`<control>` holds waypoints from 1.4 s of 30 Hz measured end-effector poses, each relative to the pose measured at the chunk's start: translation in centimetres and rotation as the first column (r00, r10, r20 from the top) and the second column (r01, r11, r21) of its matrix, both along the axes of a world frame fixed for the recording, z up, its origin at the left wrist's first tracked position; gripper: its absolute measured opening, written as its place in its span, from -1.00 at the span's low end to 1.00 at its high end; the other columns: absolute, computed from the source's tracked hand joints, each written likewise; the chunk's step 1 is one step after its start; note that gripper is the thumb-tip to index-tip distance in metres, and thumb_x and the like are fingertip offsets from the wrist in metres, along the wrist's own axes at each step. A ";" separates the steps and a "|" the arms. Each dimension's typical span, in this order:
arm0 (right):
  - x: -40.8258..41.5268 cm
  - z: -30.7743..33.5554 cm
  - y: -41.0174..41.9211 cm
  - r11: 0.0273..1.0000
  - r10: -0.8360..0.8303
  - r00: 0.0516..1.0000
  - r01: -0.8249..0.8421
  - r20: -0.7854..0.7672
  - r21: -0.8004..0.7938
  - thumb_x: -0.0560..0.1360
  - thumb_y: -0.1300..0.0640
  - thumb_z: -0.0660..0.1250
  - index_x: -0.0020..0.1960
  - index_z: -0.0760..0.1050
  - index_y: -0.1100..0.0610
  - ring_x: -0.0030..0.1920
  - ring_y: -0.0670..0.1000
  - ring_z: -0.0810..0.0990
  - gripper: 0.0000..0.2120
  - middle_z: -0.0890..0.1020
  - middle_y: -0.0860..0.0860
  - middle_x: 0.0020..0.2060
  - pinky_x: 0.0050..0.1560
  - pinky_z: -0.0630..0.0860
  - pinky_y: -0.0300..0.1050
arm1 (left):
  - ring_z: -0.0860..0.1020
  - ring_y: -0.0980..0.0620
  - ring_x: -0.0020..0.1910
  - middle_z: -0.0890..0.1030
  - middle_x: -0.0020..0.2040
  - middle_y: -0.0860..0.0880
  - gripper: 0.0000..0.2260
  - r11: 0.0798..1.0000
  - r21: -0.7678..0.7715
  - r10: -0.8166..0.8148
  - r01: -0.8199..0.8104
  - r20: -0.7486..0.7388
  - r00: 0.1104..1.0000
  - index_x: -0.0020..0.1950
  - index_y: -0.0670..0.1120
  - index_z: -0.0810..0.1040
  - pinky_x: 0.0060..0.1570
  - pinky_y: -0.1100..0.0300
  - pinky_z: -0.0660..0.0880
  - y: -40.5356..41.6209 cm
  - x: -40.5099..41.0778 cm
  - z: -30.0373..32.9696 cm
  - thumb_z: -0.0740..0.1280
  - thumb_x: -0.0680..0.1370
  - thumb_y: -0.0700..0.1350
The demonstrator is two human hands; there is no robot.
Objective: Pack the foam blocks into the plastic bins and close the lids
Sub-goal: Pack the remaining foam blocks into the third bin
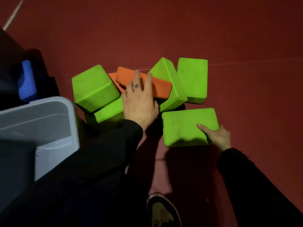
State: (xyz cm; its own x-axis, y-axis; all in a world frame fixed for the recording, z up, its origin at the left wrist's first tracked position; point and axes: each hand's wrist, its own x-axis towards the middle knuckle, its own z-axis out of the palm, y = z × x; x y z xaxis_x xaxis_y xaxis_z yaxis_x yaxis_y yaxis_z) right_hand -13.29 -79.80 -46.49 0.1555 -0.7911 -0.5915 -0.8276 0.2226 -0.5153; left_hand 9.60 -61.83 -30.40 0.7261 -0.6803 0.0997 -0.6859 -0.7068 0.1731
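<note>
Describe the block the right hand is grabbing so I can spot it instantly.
Start at the pile of foam blocks on the red floor. Nearest the camera, right of the pile, lies a flat green block, gripped at its near right corner by the right hand. Unlike the others, it sits apart, touching none.

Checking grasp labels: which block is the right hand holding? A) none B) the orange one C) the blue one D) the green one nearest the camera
D: the right hand grips the corner of the nearest green block, thumb on its top face, while the left hand rests on the orange block.
</note>
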 end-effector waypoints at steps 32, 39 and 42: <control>8.7 37.2 26.7 0.594 0.775 0.433 -0.254 0.459 -0.763 0.31 -0.14 0.58 0.40 0.34 0.15 0.21 0.00 0.52 -0.20 0.51 -0.01 0.23 0.29 0.47 0.03 | 0.41 -0.26 0.19 0.44 0.23 -0.20 -0.33 0.922 -0.207 0.343 -0.327 0.046 0.938 0.43 -0.03 0.32 0.05 -0.21 0.48 45.9 -0.7 20.6 0.22 0.31 0.10; 12.2 39.2 35.1 0.205 0.952 0.304 -0.600 0.016 -0.773 0.25 -0.21 0.60 0.36 0.29 0.08 0.15 0.16 0.57 -0.16 0.57 0.07 0.18 0.04 0.43 -0.02 | 0.38 -0.22 0.23 0.40 0.24 -0.12 -0.30 0.965 0.170 0.222 -0.201 -0.111 0.969 0.43 -0.01 0.30 0.00 -0.15 0.49 49.6 -3.0 12.7 0.22 0.30 0.17; 12.6 37.1 37.7 0.134 0.964 0.259 -0.650 -0.052 -0.748 0.25 -0.22 0.61 0.35 0.30 0.11 0.16 0.19 0.57 -0.14 0.58 0.12 0.18 0.05 0.46 0.00 | 0.38 -0.19 0.25 0.41 0.24 -0.08 -0.31 0.943 0.285 0.219 -0.171 -0.145 0.965 0.42 0.03 0.30 0.08 -0.14 0.51 49.9 -3.3 9.2 0.28 0.32 0.22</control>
